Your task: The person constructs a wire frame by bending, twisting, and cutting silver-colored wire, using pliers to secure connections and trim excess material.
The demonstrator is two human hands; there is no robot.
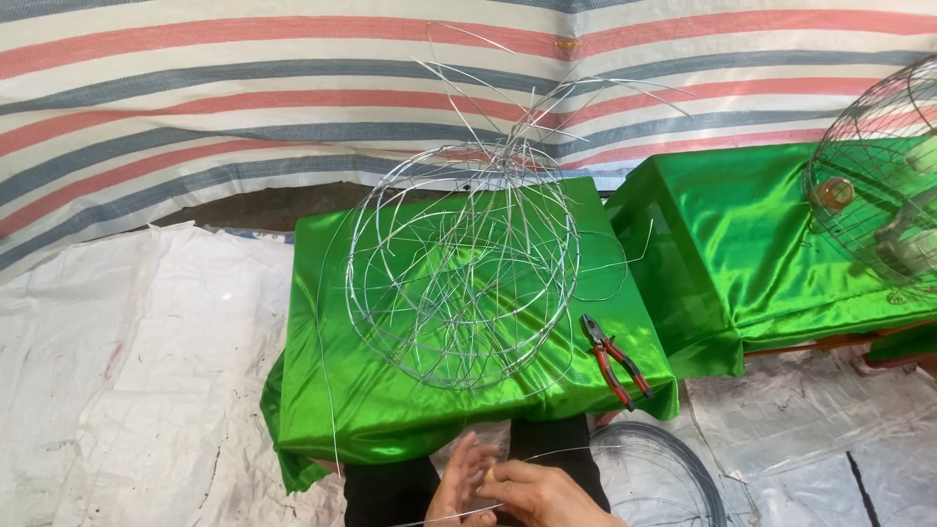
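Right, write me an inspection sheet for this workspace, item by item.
Surface: small table under shiny green cloth.
Job's things: round silver wire frame on the cloth, loose ends sticking up; thin silver wire strand in the hands.
Clutter: red-handled pliers beside the frame.
Grippers: left hand and right hand together, pinching the strand.
Cables: grey wire coil on the floor.
Surroundings: striped tarpaulin, white floor sheeting, second green-covered table bearing a finished wire cage.
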